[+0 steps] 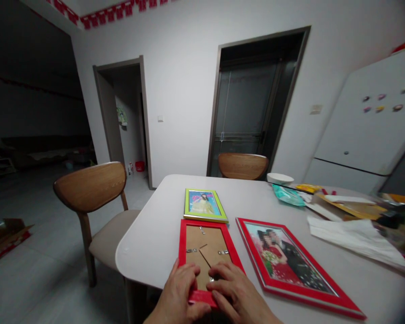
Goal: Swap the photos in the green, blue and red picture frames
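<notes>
A red picture frame (182, 238) lies face down at the near edge of the table, with its brown backing board (207, 240) up. Metal clips sit along the edges of the board, and a slit cut marks its middle. My left hand (182, 288) is closed around the frame's lower left corner, thumb along the bottom rail. Over the lower right part is my right hand (238, 288), its fingers curled at the bottom metal clip (211, 279) and its thumb by the bottom rail. That clip is partly hidden by the fingers.
A yellow-green picture frame (205, 204) with a photo touches or nearly touches the far end. To the right lies a larger red-framed photo (290, 261). Wrappings, white paper (354, 234), a teal packet (288, 195) and a white bowl (280, 178) crowd the right side. Wooden chairs (91, 184) surround the table.
</notes>
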A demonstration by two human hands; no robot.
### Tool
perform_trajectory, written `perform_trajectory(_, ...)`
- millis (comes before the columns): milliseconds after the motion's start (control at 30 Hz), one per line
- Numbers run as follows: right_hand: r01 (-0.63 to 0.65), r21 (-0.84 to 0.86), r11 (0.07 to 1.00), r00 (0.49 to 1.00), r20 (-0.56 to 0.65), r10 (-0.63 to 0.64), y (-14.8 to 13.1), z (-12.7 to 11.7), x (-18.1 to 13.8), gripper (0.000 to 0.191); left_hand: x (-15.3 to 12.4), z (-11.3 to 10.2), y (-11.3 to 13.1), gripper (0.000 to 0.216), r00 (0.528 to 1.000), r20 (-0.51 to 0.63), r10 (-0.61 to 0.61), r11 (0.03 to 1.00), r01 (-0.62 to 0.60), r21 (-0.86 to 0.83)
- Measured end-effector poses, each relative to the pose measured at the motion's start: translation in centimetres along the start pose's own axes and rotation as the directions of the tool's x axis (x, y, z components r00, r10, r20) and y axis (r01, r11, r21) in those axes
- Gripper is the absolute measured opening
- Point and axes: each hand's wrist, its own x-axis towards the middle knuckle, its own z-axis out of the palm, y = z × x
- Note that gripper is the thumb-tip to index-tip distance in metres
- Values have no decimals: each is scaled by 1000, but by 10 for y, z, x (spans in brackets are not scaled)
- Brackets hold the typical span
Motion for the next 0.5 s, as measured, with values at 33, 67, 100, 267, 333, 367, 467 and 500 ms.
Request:
perform_trajectory(33, 0, 3, 1000, 1000, -1, 0, 0, 0, 0, 23, -1, 1, -1, 51, 1000, -11, 17, 1000, -17, 3)
perform_trajectory(67, 0, 5, 1000, 1000, -1, 0, 0, 0, 0, 22, -1, 1, -1, 51, 999, -21, 36, 999, -36, 5)
perform_trajectory(100, 0, 7, 1000, 1000, 0, 0, 0, -1, 0, 22, -2, 1, -2, 51, 998, -31, 52, 999, -52, 7)
perform_trajectory(267, -1, 14, 1000, 1000, -9, 1, -1, -2, 1, 23, -3, 3, -2, 50, 998, -17, 58, 998, -57, 37)
perform_trajectory(333, 0, 11, 1000, 1000, -6, 0, -2, -2, 1, 23, -3, 2, -1, 46, 999, -5, 51, 997, -50, 57)
perform_trajectory(367, 0, 10, 1000, 1000, -2, 0, -2, -2, 1, 23, -3, 2, 0, 43, 999, -6, 45, 997, -44, 63)
perform_trajectory(467, -1, 9, 1000, 1000, -4, 1, -2, -3, 1, 23, -3, 0, 3, 34, 999, -17, 28, 998, -27, 61)
perform_trajectory(500, 0, 10, 1000, 1000, -7, 0, -2, -3, 1, 23, -2, 0, 4, 33, 999, -21, 30, 998, -28, 57)
